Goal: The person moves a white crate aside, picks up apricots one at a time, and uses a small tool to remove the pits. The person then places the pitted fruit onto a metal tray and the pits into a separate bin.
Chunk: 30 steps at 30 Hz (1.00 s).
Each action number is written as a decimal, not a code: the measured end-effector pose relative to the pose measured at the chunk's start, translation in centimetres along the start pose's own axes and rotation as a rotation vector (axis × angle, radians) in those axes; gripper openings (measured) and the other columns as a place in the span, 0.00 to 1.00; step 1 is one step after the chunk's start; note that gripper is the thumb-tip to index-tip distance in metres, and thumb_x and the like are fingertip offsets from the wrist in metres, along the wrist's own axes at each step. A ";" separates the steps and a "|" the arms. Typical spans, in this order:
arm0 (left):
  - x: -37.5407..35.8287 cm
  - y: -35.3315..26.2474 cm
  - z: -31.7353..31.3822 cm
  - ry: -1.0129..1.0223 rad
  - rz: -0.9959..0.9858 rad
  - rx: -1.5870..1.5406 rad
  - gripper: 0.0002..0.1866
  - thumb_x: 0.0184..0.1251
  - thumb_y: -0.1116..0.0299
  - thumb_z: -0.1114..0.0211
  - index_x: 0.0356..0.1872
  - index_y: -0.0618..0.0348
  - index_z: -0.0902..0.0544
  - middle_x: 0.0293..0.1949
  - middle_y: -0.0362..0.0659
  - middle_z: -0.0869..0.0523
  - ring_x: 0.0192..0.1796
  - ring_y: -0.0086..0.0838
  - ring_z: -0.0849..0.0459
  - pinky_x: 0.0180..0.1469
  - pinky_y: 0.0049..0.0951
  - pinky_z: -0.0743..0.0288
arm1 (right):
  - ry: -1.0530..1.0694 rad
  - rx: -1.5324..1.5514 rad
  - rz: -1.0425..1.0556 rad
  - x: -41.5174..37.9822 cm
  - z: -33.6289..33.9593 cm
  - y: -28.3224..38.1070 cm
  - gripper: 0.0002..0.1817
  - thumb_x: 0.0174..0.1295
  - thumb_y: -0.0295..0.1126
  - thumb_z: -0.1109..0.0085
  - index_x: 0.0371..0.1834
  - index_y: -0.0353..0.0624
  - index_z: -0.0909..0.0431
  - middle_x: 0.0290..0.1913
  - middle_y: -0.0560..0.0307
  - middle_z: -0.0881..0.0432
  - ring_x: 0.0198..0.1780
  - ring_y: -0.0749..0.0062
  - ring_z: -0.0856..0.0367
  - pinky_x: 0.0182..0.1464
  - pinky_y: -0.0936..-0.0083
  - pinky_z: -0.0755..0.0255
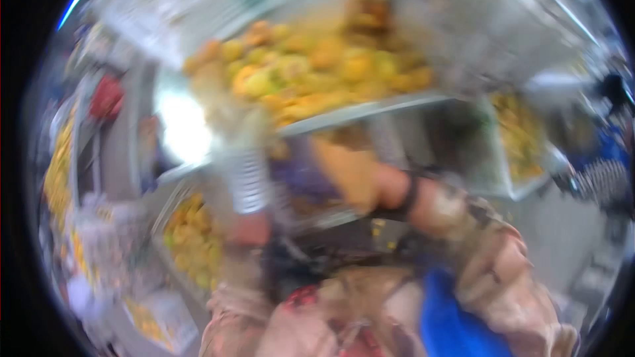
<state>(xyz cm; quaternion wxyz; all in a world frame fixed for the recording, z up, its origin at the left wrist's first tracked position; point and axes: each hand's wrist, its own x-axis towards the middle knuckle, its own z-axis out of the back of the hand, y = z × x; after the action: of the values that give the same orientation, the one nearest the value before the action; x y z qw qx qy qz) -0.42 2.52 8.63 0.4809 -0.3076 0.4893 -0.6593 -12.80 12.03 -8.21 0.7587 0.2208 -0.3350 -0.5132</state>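
Yellow-orange fruit (297, 76) lies in a pale-rimmed tray (360, 114) before a worker in tan sleeves (506, 258).

The pale-covered right hand (231, 109) is at the tray's left side; the left hand (354, 172), apparently in orange-yellow material, is below its near rim, beside something purple (301, 172). Blur hides whether either is spread or pinching. More fruit sits right of the tray, in a crate (512, 193).

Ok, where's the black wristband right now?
In the head view, the wristband is just right of centre, between the right hand and the beige sleeve.
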 end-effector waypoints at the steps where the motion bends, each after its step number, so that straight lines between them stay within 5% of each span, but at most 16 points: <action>1: 1.8 2.8 -0.4 0.011 -0.468 0.021 0.13 0.69 0.63 0.40 0.43 0.63 0.17 0.38 0.43 0.15 0.38 0.27 0.16 0.40 0.26 0.20 | 0.273 -0.303 -0.199 1.2 6.7 6.7 0.23 0.43 0.50 0.31 0.35 0.42 0.17 0.32 0.48 0.18 0.35 0.64 0.18 0.38 0.63 0.24; 2: 2.7 5.5 -0.7 -0.014 -0.259 -0.301 0.13 0.69 0.63 0.40 0.43 0.63 0.17 0.36 0.42 0.15 0.36 0.26 0.16 0.39 0.26 0.20 | 0.119 -0.170 -0.279 4.2 10.5 11.0 0.18 0.39 0.45 0.30 0.29 0.44 0.16 0.33 0.46 0.17 0.37 0.58 0.17 0.39 0.64 0.24; 3: 2.9 5.2 -1.2 -0.040 -0.027 -0.592 0.13 0.69 0.63 0.39 0.44 0.63 0.17 0.34 0.41 0.15 0.35 0.25 0.16 0.39 0.25 0.20 | 0.346 -0.457 -0.245 4.3 10.2 11.6 0.14 0.39 0.43 0.28 0.23 0.47 0.17 0.34 0.47 0.16 0.38 0.56 0.17 0.36 0.63 0.24; 4: 3.9 5.5 -0.9 -0.004 0.051 -0.597 0.12 0.68 0.65 0.39 0.44 0.64 0.17 0.33 0.41 0.14 0.34 0.25 0.16 0.39 0.25 0.20 | 0.129 -0.178 -0.495 5.3 7.9 10.2 0.10 0.59 0.35 0.44 0.39 0.44 0.17 0.39 0.42 0.15 0.41 0.49 0.16 0.41 0.59 0.23; 6: 3.9 5.4 -0.8 0.037 0.123 -0.588 0.12 0.68 0.67 0.38 0.44 0.65 0.17 0.32 0.41 0.14 0.33 0.24 0.16 0.39 0.24 0.20 | 0.045 -0.050 -0.456 6.1 6.0 8.5 0.11 0.59 0.36 0.44 0.38 0.43 0.17 0.38 0.42 0.15 0.40 0.49 0.16 0.40 0.59 0.23; 8: 2.8 4.8 -1.3 -0.082 -0.265 -0.299 0.09 0.64 0.71 0.37 0.41 0.64 0.16 0.32 0.42 0.15 0.31 0.21 0.19 0.32 0.18 0.26 | -0.102 0.233 -0.396 5.4 6.1 8.3 0.12 0.53 0.38 0.38 0.36 0.43 0.17 0.37 0.44 0.15 0.37 0.48 0.17 0.39 0.60 0.25; 13: 2.6 4.7 0.3 0.121 -0.399 -0.309 0.07 0.64 0.74 0.37 0.40 0.66 0.15 0.32 0.43 0.14 0.32 0.23 0.18 0.34 0.22 0.24 | 0.105 0.400 0.025 3.2 8.5 6.8 0.20 0.37 0.39 0.30 0.36 0.44 0.17 0.33 0.48 0.16 0.36 0.52 0.17 0.38 0.63 0.26; 15: 2.8 5.1 -0.4 0.010 -0.555 -0.162 0.07 0.64 0.77 0.38 0.39 0.67 0.16 0.33 0.43 0.14 0.31 0.24 0.18 0.36 0.23 0.24 | 0.165 -0.228 0.178 2.7 10.3 8.8 0.18 0.39 0.38 0.31 0.36 0.45 0.17 0.33 0.47 0.16 0.35 0.52 0.17 0.38 0.63 0.25; 16: 2.7 5.0 -1.0 -0.032 -0.592 -0.051 0.06 0.63 0.79 0.39 0.38 0.68 0.16 0.35 0.43 0.14 0.31 0.24 0.18 0.37 0.24 0.23 | -0.192 -0.121 -0.015 3.7 4.1 6.4 0.09 0.57 0.31 0.40 0.31 0.35 0.22 0.25 0.44 0.19 0.27 0.51 0.20 0.29 0.61 0.28; 19: 3.0 5.1 -1.2 0.034 -0.651 -0.081 0.05 0.63 0.80 0.39 0.37 0.67 0.16 0.34 0.44 0.14 0.32 0.24 0.18 0.37 0.24 0.23 | -0.224 0.018 -0.265 4.6 4.7 7.9 0.11 0.60 0.33 0.41 0.37 0.35 0.22 0.28 0.41 0.17 0.30 0.49 0.18 0.33 0.62 0.25; 21: 3.0 4.2 -0.1 0.125 -0.567 -0.162 0.06 0.63 0.75 0.39 0.35 0.67 0.16 0.33 0.45 0.15 0.31 0.25 0.18 0.36 0.23 0.24 | -0.043 0.250 -0.445 4.1 9.5 10.2 0.13 0.60 0.34 0.41 0.40 0.35 0.22 0.29 0.40 0.17 0.32 0.49 0.17 0.34 0.62 0.24; 23: 3.3 3.7 0.6 0.236 -0.177 -0.328 0.10 0.64 0.68 0.39 0.35 0.66 0.17 0.32 0.45 0.15 0.30 0.26 0.18 0.35 0.23 0.24 | 0.149 0.496 -0.620 4.4 10.2 11.2 0.15 0.61 0.35 0.42 0.43 0.34 0.23 0.30 0.40 0.17 0.35 0.49 0.15 0.36 0.62 0.23; 25: 3.1 3.4 -0.4 0.217 -0.104 -0.517 0.13 0.65 0.63 0.39 0.35 0.65 0.17 0.30 0.43 0.16 0.27 0.25 0.20 0.33 0.23 0.25 | -0.051 0.050 -0.612 4.9 8.9 11.1 0.17 0.59 0.37 0.38 0.47 0.36 0.22 0.34 0.41 0.16 0.40 0.53 0.14 0.39 0.60 0.23; 27: 2.8 3.0 0.0 0.271 0.117 -0.494 0.10 0.66 0.64 0.39 0.36 0.61 0.18 0.28 0.40 0.17 0.27 0.26 0.21 0.32 0.26 0.26 | -0.046 -0.060 -0.485 2.0 10.3 12.1 0.13 0.60 0.35 0.42 0.43 0.39 0.21 0.33 0.41 0.16 0.38 0.49 0.15 0.39 0.57 0.23; 29: 3.8 7.0 -0.7 0.253 0.059 -0.744 0.08 0.67 0.66 0.40 0.37 0.59 0.18 0.30 0.39 0.17 0.30 0.26 0.20 0.31 0.24 0.26 | 0.013 -0.257 -0.320 2.6 9.2 10.7 0.11 0.62 0.35 0.46 0.43 0.43 0.21 0.34 0.40 0.16 0.37 0.44 0.16 0.40 0.54 0.23; 30: 3.8 6.6 0.0 0.270 -0.028 -0.426 0.08 0.66 0.68 0.39 0.40 0.61 0.18 0.32 0.39 0.17 0.35 0.28 0.19 0.33 0.24 0.24 | 0.121 -0.426 -0.182 2.6 7.8 9.0 0.15 0.66 0.40 0.48 0.47 0.41 0.22 0.37 0.36 0.16 0.41 0.43 0.16 0.42 0.51 0.24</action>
<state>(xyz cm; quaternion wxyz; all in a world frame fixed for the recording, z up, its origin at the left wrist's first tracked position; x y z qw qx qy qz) 0.45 -1.46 2.17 0.3264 -0.3179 0.6726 -0.5831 -12.22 13.05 3.95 0.7576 0.1151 -0.1520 -0.6243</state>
